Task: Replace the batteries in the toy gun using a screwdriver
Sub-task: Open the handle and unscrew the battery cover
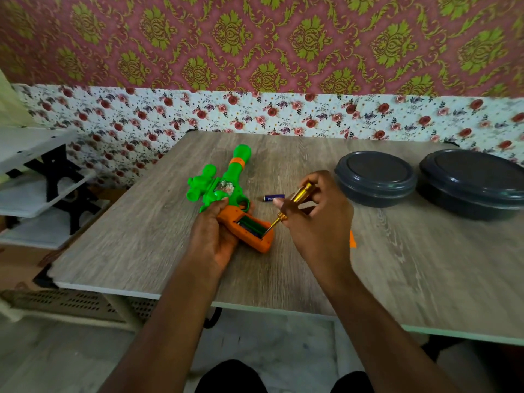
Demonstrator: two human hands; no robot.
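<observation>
— Toy gun, where?
— Left of middle on the table, green barrel pointing far, orange handle near, battery bay uncovered and facing up.
— Left grip?
— Curled round the orange handle from the left.
— Right grip?
— Wrapped round the gold screwdriver, tip down in the bay's right end.
— Anything else?
— Blue battery loose just beyond the handle; dark lidded tub to the right, another tub beside it.

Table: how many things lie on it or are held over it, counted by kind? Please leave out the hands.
toy gun: 1
screwdriver: 1
loose battery: 1
dark containers: 2
orange piece, partly hidden: 1
Total: 6
</observation>
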